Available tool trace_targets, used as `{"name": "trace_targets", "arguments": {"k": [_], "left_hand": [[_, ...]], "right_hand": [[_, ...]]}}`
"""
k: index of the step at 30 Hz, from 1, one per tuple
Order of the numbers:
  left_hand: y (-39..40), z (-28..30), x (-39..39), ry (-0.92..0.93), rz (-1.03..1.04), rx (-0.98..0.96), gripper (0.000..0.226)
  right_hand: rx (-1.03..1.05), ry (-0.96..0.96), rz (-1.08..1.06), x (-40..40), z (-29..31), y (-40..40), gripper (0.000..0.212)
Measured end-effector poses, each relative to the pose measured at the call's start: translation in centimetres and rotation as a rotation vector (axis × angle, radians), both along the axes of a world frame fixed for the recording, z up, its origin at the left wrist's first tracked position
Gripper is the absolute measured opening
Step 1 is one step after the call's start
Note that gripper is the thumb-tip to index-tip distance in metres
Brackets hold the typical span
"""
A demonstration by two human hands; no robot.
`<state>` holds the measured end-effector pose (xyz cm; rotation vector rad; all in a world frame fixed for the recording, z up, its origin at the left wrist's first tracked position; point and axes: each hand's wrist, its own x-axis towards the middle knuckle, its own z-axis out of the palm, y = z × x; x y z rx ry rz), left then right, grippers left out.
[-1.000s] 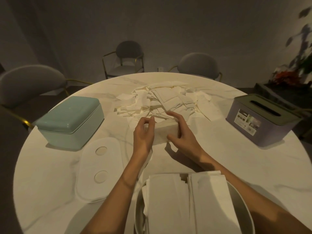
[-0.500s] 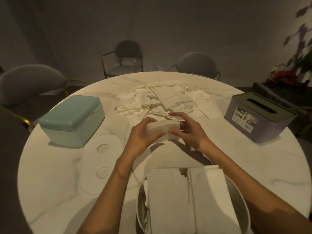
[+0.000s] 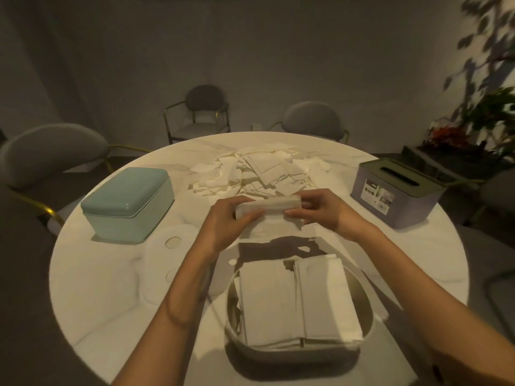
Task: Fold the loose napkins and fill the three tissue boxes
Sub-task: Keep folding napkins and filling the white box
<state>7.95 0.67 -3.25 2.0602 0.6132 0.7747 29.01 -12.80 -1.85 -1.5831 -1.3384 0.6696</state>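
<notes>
Above the middle of the round white table [image 3: 92,277] I hold a folded napkin [image 3: 271,209] with both hands. My left hand [image 3: 227,225] grips its left end and my right hand [image 3: 320,210] pinches its right end. Just below, at the near edge, an open white tissue box [image 3: 365,319] holds two stacks of folded napkins [image 3: 295,302]. A heap of loose napkins [image 3: 259,172] lies at the far middle. A closed teal tissue box [image 3: 126,203] stands at the left. A grey tissue box with a slotted dark lid [image 3: 398,192] stands at the right.
A white lid [image 3: 163,263] with two round marks lies flat on the table left of the open box. Grey chairs [image 3: 312,119] ring the table at the back and left. A plant [image 3: 479,115] stands at the far right.
Both hands lifted the folded napkin off the table in front of the heap and brought it toward me, above the open box. The view tilted slightly.
</notes>
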Motion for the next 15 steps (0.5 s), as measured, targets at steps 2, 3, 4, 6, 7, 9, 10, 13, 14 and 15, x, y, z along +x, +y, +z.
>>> {"name": "trace_targets", "arguments": {"k": [2, 3, 4, 6, 7, 9, 10, 13, 14, 15], "left_hand": [[-1.6, 1.8, -0.7, -0.029, -0.014, -0.155, 0.014], [-2.3, 2.5, -1.0, -0.045, -0.029, -0.268, 0.014], [-3.0, 3.3, -1.4, -0.044, -0.049, -0.369, 0.015], [-4.4, 4.6, -2.2, 0.003, -0.088, -0.49, 0.017], [-5.0, 5.1, -2.7, 0.035, -0.11, -0.517, 0.018], [-6.3, 5.8, -3.5, 0.108, -0.16, -0.549, 0.021], [-7.0, 6.1, -3.8, 0.148, -0.176, -0.551, 0.022], [-9.4, 6.4, -4.4, 0.262, -0.176, -0.492, 0.031], [-10.0, 6.4, -4.6, 0.282, -0.174, -0.472, 0.036], [-10.7, 6.3, -4.6, 0.282, -0.178, -0.466, 0.041]], "right_hand": [[-0.025, 0.098, 0.041, -0.3, 1.7, -1.3, 0.036], [-0.042, 0.163, 0.058, -0.5, 2.6, -1.7, 0.036], [-0.065, 0.204, 0.067, -0.7, 3.3, -2.3, 0.035], [-0.125, 0.22, 0.065, -1.1, 4.4, -3.1, 0.03], [-0.154, 0.208, 0.048, -1.2, 4.8, -3.4, 0.026], [-0.194, 0.171, 0.029, -1.2, 5.3, -4.1, 0.021], [-0.211, 0.144, 0.037, -1.2, 5.5, -4.5, 0.019], [-0.306, 0.041, 0.059, -1.6, 6.0, -5.4, 0.024], [-0.344, 0.015, 0.066, -1.7, 6.1, -5.5, 0.027], [-0.381, -0.008, 0.072, -2.0, 6.2, -5.7, 0.029]]}}
